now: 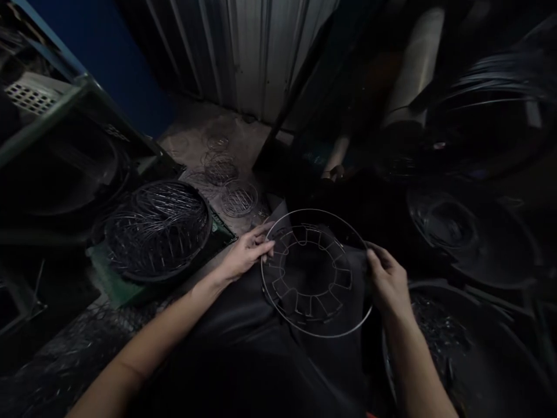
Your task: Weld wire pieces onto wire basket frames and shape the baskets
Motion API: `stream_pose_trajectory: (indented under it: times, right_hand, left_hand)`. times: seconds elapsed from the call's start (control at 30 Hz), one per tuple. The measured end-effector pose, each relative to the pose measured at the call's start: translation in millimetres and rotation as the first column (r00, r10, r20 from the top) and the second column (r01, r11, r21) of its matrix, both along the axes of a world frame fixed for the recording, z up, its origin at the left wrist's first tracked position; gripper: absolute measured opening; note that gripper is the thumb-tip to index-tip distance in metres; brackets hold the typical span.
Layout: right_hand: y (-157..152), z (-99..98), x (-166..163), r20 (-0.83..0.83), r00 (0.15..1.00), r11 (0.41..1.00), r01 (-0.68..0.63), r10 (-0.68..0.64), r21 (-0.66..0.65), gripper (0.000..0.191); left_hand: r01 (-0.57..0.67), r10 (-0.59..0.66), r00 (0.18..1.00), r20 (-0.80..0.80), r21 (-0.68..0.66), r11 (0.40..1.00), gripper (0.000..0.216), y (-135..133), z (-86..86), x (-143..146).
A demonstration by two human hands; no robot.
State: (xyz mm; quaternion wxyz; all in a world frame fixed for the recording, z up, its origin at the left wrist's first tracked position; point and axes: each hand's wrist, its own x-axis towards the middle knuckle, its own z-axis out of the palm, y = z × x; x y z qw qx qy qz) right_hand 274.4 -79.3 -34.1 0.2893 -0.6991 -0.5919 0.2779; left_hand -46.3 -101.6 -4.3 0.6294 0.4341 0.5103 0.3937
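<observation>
A large thin wire ring (333, 336) is held level over my lap, pinched at its left side by my left hand (244, 254). At the right side of the same ring, my right hand (389, 280) has its thumb and fingers closed on the wire. Within the ring shows a smaller wavy wire form (311, 296), bent into loops around a circle. Whether this form is joined to the ring or lies below it, I cannot tell. Dark cloth (248, 325) covers my lap under both.
A round black tub (159, 278) full of wire pieces stands on a green crate (108, 278) at left. Several wire rings (238, 198) lie on the floor ahead. Black tubs (500, 348) with small dark parts stand at right. Dark machinery with a pale pipe (420, 55) rises behind.
</observation>
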Motion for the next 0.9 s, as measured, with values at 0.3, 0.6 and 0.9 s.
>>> stream_pose_trajectory:
  times: [0.3,0.6,0.9]
  right_hand:
    - [-0.8,-23.9,-7.2,0.185,0.978,0.993,-0.075,0.092,-0.097,0.043]
    - [3.2,-27.6,4.2,0.26,0.943,0.97,-0.164,0.207,-0.179,0.045]
    - [3.0,-32.9,16.8,-0.03,0.971,0.928,-0.237,0.238,-0.288,0.044]
  left_hand:
    - [0.189,-0.032,0.732,-0.68,0.157,0.969,0.04,3.3,-52.0,-0.3]
    - [0.256,-0.081,0.659,-0.748,0.122,0.959,0.044,2.5,-64.5,5.0]
    - [0.194,-0.084,0.717,-0.692,0.082,0.978,0.04,10.2,-67.6,1.4]
